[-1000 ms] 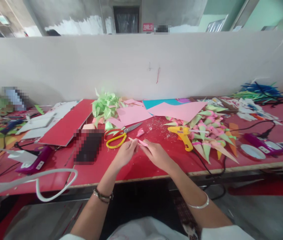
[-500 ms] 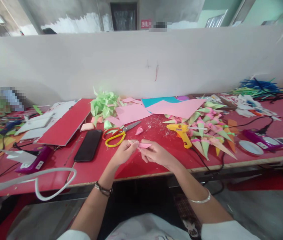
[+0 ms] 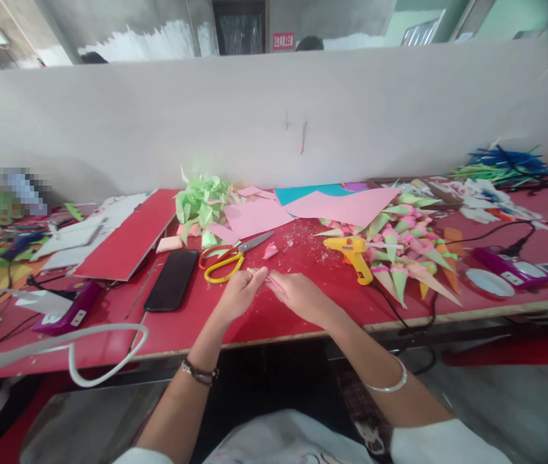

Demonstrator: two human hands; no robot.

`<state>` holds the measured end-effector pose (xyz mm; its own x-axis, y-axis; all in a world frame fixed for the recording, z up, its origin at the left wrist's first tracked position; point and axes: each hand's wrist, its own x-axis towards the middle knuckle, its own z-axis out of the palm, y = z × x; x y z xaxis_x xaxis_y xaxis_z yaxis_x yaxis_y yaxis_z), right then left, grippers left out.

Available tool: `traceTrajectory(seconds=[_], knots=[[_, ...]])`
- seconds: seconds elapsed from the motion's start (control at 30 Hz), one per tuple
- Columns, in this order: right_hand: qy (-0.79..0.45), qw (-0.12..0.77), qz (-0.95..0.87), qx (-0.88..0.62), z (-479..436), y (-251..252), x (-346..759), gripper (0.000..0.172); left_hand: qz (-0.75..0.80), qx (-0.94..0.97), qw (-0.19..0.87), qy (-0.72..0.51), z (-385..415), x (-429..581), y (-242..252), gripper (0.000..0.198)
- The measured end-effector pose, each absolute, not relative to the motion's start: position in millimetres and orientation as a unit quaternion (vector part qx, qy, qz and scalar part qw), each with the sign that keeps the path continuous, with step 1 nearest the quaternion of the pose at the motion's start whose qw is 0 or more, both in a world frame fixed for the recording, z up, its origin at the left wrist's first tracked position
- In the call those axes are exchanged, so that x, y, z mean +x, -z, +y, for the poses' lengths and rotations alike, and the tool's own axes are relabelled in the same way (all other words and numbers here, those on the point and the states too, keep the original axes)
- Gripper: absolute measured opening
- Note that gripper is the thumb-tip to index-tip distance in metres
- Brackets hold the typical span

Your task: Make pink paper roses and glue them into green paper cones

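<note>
Head view shows the person's left hand (image 3: 241, 296) and right hand (image 3: 307, 299) close together above the red tabletop (image 3: 276, 323), fingers of both pinching a narrow pink paper piece (image 3: 276, 282) between them. Just beyond lies a small crumpled pink scrap (image 3: 269, 251). Scissors (image 3: 224, 268) with red and yellow handles rest to its left, near a black smartphone (image 3: 171, 280); rightward, a yellow glue gun (image 3: 354, 255) lies beside piled paper cones (image 3: 396, 284).
</note>
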<state>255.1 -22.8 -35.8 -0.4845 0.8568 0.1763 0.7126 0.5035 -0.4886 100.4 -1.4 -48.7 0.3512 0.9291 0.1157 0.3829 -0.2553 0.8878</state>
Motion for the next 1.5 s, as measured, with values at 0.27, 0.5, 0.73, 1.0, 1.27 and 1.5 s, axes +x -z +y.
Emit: traceTrajectory(seconds=[0.27, 0.5, 0.73, 1.0, 1.27, 1.5], knots=[[-0.342, 0.249, -0.816, -0.394, -24.6, 34.7, 262.0, 0.034, 0.438, 0.718, 0.446, -0.307, -7.9, 97.8, 40.3, 0.052], [-0.286, 0.186, -0.844, -0.414, -14.6, 29.7, 265.6, 0.032, 0.458, 0.684, 0.486, -0.293, 1.9, 100.5, 48.0, 0.051], [0.036, 0.008, -0.869, -0.493, -17.4, 31.3, 244.9, 0.028, 0.521, 0.628, 0.499, -0.29, 10.2, 104.0, 56.6, 0.051], [-0.301, 0.134, -0.842, -0.428, 0.7, 29.3, 264.3, 0.032, 0.478, 0.74, 0.335, -0.334, 7.7, 94.6, 52.7, 0.027], [-0.524, 0.137, -0.78, -0.312, 2.4, 25.6, 271.2, 0.03, 0.36, 0.895, 0.163, -0.204, 11.3, 79.0, 34.2, 0.035], [-0.188, 0.139, -0.88, -0.413, -7.6, 24.8, 262.1, 0.028, 0.426, 0.784, 0.397, -0.216, 7.6, 77.4, 30.3, 0.042]])
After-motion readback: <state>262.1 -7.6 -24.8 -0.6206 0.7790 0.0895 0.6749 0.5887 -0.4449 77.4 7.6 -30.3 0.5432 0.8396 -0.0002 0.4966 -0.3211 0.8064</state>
